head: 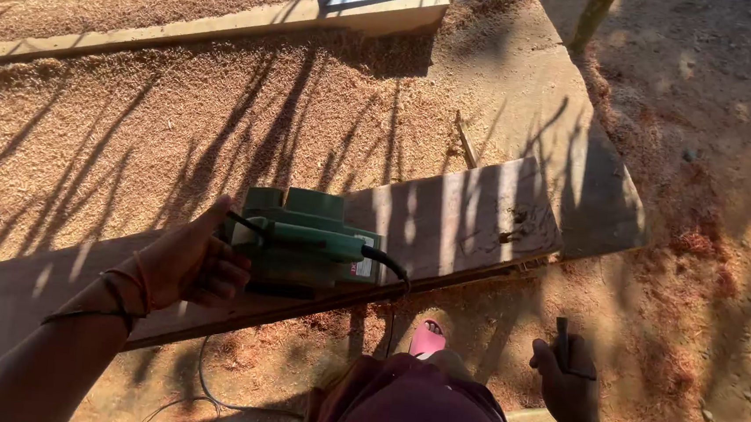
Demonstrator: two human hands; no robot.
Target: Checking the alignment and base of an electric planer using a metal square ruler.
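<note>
The left hand (191, 264) reaches in from about eight o'clock, forearm stretched forward and wrist straight, its fingers curled around the rear handle of a green electric planer (307, 241), thumb raised along the top. Thin bands circle that wrist. The planer sits flat on a long wooden plank (463, 221), near the middle of the picture, its black cord (389, 265) leaving at its three o'clock side and dropping over the plank's near edge. The plank runs from eight o'clock up toward three o'clock and lies on a broad slab (524, 98) heaped with pale wood shavings (161, 125), striped by thin shadows. The right hand (566, 383) hangs low at five o'clock, well apart from the planer, arm down by the body, fist clenched on a short dark stick-like object (563, 339) pointing upward; what it is cannot be told. A pink sandal (426, 338) shows at six o'clock on the sawdust-strewn ground.
</note>
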